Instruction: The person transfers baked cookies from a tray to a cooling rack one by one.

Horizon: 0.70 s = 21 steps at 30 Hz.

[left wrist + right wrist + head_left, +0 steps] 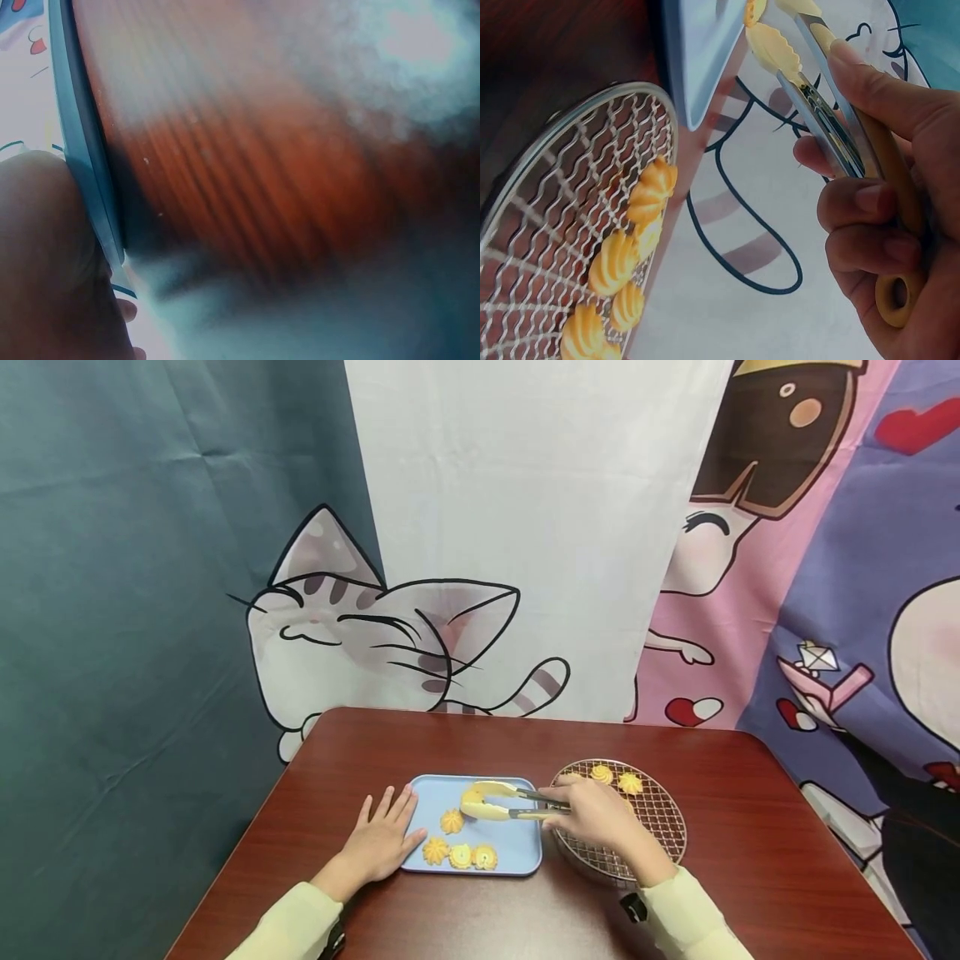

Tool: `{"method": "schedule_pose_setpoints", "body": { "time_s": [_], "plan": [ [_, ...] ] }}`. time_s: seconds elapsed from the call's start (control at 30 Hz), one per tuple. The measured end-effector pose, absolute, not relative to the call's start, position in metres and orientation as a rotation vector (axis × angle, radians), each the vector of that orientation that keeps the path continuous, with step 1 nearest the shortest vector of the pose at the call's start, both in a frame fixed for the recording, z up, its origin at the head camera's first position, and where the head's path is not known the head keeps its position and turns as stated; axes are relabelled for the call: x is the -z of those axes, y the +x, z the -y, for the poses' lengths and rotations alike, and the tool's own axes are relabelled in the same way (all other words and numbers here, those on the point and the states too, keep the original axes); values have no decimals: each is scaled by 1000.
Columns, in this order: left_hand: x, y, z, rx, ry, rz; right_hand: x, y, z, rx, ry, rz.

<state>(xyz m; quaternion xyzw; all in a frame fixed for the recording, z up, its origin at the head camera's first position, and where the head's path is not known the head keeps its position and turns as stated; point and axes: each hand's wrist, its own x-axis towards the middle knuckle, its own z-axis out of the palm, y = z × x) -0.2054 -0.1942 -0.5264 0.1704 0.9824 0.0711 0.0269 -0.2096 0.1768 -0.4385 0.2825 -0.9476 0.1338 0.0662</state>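
Note:
My right hand (596,814) grips a pair of metal tongs (528,814) with pale yellow scalloped tips, reaching left across the blue tray (517,847). Between the tips is a golden piped cookie (472,797), low over the tray's upper middle. In the right wrist view the fingers (855,206) curl round the tongs' handles. A single cookie (452,821) lies mid-tray, and several more (461,857) sit in a row near its front edge. My left hand (378,843) rests at the tray's left rim with fingers spread; the left wrist view shows it dark against the rim (82,135).
A round wire rack (667,822) stands right of the tray, partly beneath my right forearm, with several cookies (615,262) on its mesh. Both stand on a reddish-brown table (360,747). Behind its far edge hangs a cartoon-printed cloth (525,527).

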Motion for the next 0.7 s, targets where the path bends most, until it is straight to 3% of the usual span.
{"method": "schedule_pose_setpoints", "body": {
  "time_s": [0.7],
  "plan": [
    [526, -204, 194, -249, 523, -3027, 442, -181, -219, -396, 752, 2805]
  ]
}}
